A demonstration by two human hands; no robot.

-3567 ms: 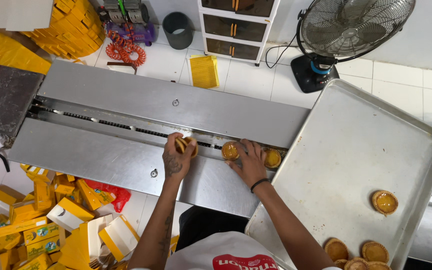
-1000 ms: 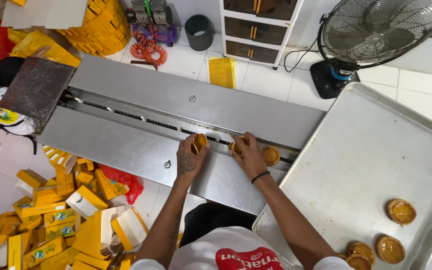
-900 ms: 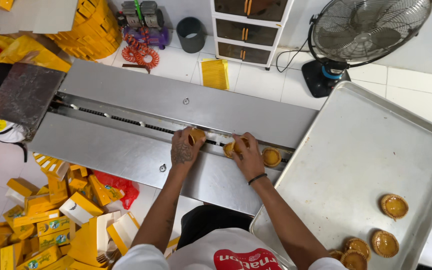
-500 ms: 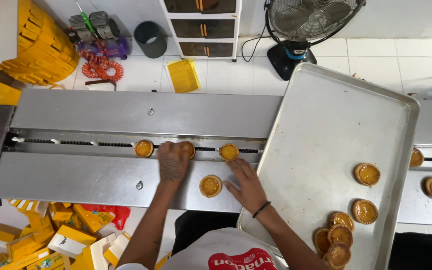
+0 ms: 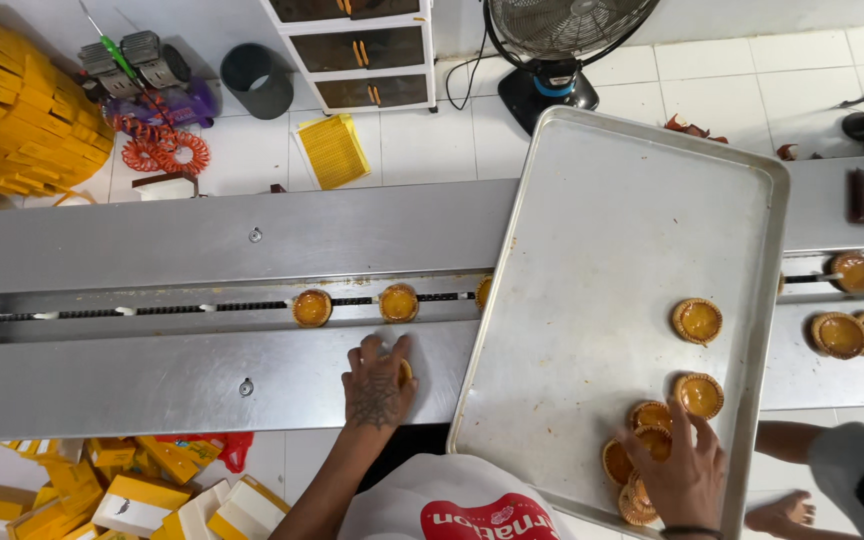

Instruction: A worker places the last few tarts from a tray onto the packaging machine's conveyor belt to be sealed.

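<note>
Change: right hand (image 5: 687, 470) has left the conveyor and now reaches into the metal tray (image 5: 592, 230); a new tart should come from there.
Left hand (image 5: 380, 380): fingers spread flat, covering one tart (image 5: 405, 372) below the belt track.
Right hand: fingers loosely apart, touching clustered tarts (image 5: 652, 415).

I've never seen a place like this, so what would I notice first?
First, the big silver baking tray lying across the long metal conveyor, with golden tarts on it. The right hand reaches into the tarts at the tray's near corner, while the left hand covers one tart on the metal. Two more tarts sit along the conveyor's middle track.
</note>
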